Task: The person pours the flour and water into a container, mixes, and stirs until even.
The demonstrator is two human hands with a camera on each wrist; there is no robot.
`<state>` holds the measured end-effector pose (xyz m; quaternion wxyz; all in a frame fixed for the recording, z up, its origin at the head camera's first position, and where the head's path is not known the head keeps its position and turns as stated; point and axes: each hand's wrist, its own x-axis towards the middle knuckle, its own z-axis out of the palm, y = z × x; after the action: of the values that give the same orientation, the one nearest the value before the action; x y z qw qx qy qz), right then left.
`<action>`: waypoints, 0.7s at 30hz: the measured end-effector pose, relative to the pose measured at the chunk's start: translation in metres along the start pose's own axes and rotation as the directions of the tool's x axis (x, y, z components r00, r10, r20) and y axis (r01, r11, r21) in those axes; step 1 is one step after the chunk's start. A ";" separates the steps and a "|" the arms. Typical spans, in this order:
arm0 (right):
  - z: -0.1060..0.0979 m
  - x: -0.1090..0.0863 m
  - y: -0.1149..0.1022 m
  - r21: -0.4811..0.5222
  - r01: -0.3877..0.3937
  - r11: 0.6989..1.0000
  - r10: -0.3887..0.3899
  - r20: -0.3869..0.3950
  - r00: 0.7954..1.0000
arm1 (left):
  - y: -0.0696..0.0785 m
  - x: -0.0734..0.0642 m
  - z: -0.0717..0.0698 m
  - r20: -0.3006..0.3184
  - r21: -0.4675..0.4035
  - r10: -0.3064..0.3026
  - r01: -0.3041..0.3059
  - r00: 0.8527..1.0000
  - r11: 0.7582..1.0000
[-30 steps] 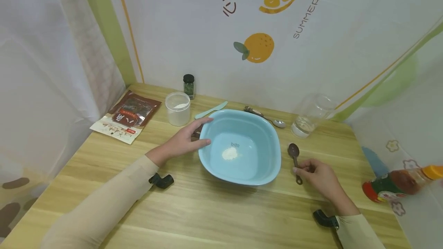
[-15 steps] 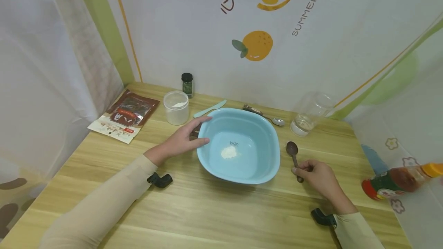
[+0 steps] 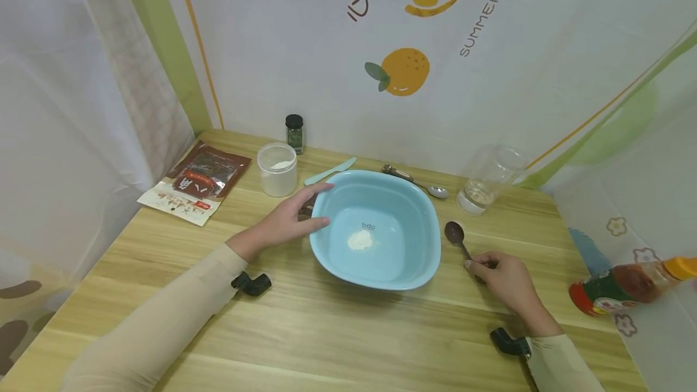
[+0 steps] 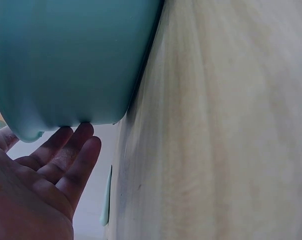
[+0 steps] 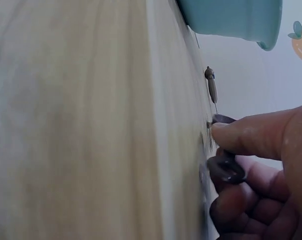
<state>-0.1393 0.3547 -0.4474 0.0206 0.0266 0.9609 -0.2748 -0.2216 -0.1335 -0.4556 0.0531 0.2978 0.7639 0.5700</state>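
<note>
A light blue basin (image 3: 403, 259) stands on the table with a small heap of white powder (image 3: 360, 240) on its floor. My left hand (image 3: 285, 225) holds the basin's left rim, its thumb over the edge. In the left wrist view, its fingertips (image 4: 86, 129) touch the outer wall. To the right of the basin, my right hand (image 3: 506, 280) pinches the handle of a dark brown measuring spoon (image 3: 454, 233) between thumb and fingers. The spoon's bowl lies close to the tabletop and points toward the basin. The handle's end shows by the fingers in the right wrist view.
Behind the basin lie a pale blue knife (image 3: 330, 172) and a metal spoon (image 3: 437, 192). A jar of white powder (image 3: 278, 177), a black-capped bottle (image 3: 294, 135) and a brown packet (image 3: 198, 180) are back left. A glass (image 3: 479, 189) and sauce bottle (image 3: 626, 288) are on the right.
The measuring spoon has turned in my right hand, its bowl swinging slightly left toward the basin. My left hand and the basin keep their places.
</note>
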 end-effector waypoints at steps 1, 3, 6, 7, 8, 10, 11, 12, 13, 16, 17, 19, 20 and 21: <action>0.000 0.000 0.001 0.006 -0.001 1.000 0.001 -0.010 1.000 | 0.000 0.000 0.000 0.001 0.000 0.000 0.000 1.000 1.000; 0.000 0.000 0.002 0.023 -0.005 1.000 0.005 -0.028 1.000 | 0.000 0.000 0.000 0.002 0.001 0.002 -0.002 1.000 1.000; -0.001 0.000 0.004 0.069 -0.024 0.997 0.027 -0.047 0.999 | 0.000 0.000 -0.001 0.000 0.006 0.003 -0.003 1.000 1.000; -0.002 0.000 0.004 0.084 -0.034 0.996 0.039 -0.055 0.998 | 0.000 0.000 -0.001 0.000 0.008 0.002 -0.002 1.000 1.000; -0.003 0.000 0.004 0.099 -0.038 0.994 0.045 -0.063 0.997 | 0.000 0.000 -0.001 -0.001 0.010 0.002 -0.002 1.000 1.000; -0.004 0.000 0.004 0.132 -0.047 0.990 0.059 -0.084 0.995 | -0.001 0.000 -0.001 -0.001 0.011 0.001 -0.001 1.000 1.000; -0.005 0.000 0.003 0.149 -0.049 0.988 0.063 -0.098 0.993 | 0.000 0.000 -0.001 -0.001 0.010 0.001 -0.001 1.000 1.000; -0.006 0.000 0.002 0.161 -0.045 0.986 0.063 -0.108 0.992 | 0.000 0.000 -0.001 0.000 0.010 0.002 -0.002 1.000 1.000; -0.008 0.000 0.001 0.175 -0.041 0.984 0.063 -0.121 0.991 | 0.000 0.000 -0.001 -0.001 0.010 0.003 -0.003 1.000 1.000; -0.012 0.000 -0.004 0.202 -0.020 0.979 0.053 -0.156 0.986 | 0.000 0.000 -0.001 -0.002 0.011 0.006 -0.006 1.000 1.000; -0.013 0.000 -0.006 0.209 -0.012 0.978 0.048 -0.167 0.985 | -0.001 0.000 -0.001 -0.003 0.012 0.006 -0.006 1.000 1.000; -0.016 -0.001 -0.011 0.225 -0.002 0.974 0.045 -0.185 0.982 | -0.001 0.000 -0.001 -0.001 0.011 0.004 -0.004 1.000 1.000; -0.017 -0.001 -0.014 0.228 0.005 0.974 0.040 -0.192 0.981 | -0.001 0.000 -0.001 0.000 0.011 0.002 -0.002 1.000 1.000; -0.018 -0.001 -0.016 0.233 0.010 0.972 0.037 -0.195 0.980 | -0.001 0.000 -0.001 0.002 0.008 0.001 -0.001 1.000 1.000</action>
<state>-0.1393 0.3501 -0.4237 -0.0767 0.0627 0.9191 -0.3813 -0.2225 -0.1346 -0.4558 0.0524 0.2991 0.7660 0.5666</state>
